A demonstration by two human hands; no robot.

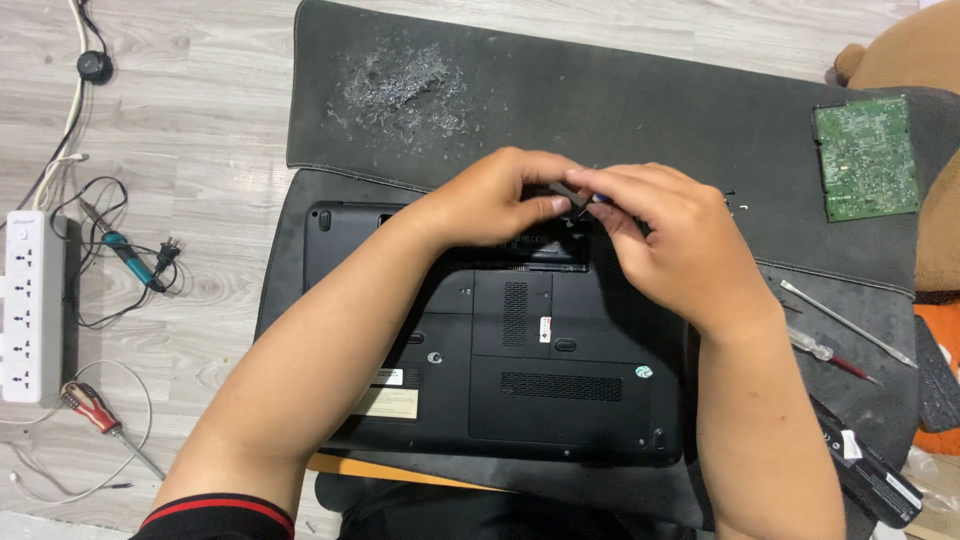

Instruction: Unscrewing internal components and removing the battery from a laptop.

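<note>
A black laptop (520, 350) lay upside down in the middle of the frame, on a dark grey mat (600, 100) spread over a pale wooden floor. Both hands met above its upper edge, over the open battery bay. The left hand (495, 200) had its fingers curled together, thumb pressing toward a small dark part (562, 192) held between the two hands. The right hand (670, 235) was closed as well, its fingertips pinched on the same part; a bit of blue showed there, possibly a tool tip, though the fingers hid too much to be sure.

At the upper right of the frame a green circuit board (866, 158) rested on the mat. At the right, two screwdrivers (835, 335) lay side by side, well apart from the hands, and a long black battery pack (870, 465) sat at the lower right. At the left edge stood a white power strip (30, 305), with a blue-handled soldering iron (128, 252) beside it and a red-handled screwdriver (95, 410) below.
</note>
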